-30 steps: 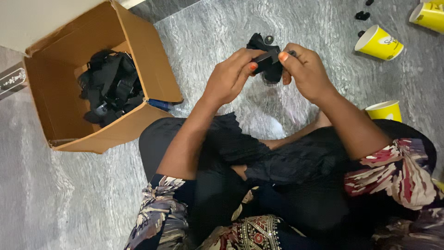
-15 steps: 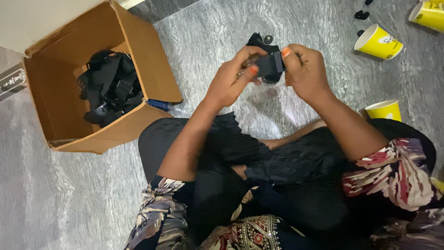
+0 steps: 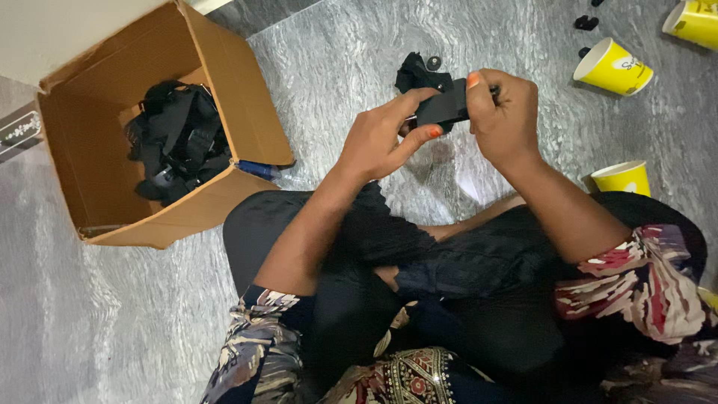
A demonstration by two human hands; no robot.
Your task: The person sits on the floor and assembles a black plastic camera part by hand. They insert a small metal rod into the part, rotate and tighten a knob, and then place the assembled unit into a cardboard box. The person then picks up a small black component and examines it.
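Grey marbled floor (image 3: 359,60): open cardboard box (image 3: 247,112) upper left; yellow paper cups (image 3: 613,67) upper right.

There is a single view, from a camera worn on the person's head, looking steeply down over the person's own lap to the grey marbled floor (image 3: 112,314). It sits close: the forearms run up from the bottom edge, and the left hand (image 3: 381,138) and right hand (image 3: 505,116) meet just above the middle of the frame. The crossed legs and patterned sleeves fill the lower half. An open cardboard box (image 3: 247,112) lies at the upper left, seen from above so that its inside shows. Yellow paper cups (image 3: 613,67) stand toward the upper right, one cut off by the frame's edge.
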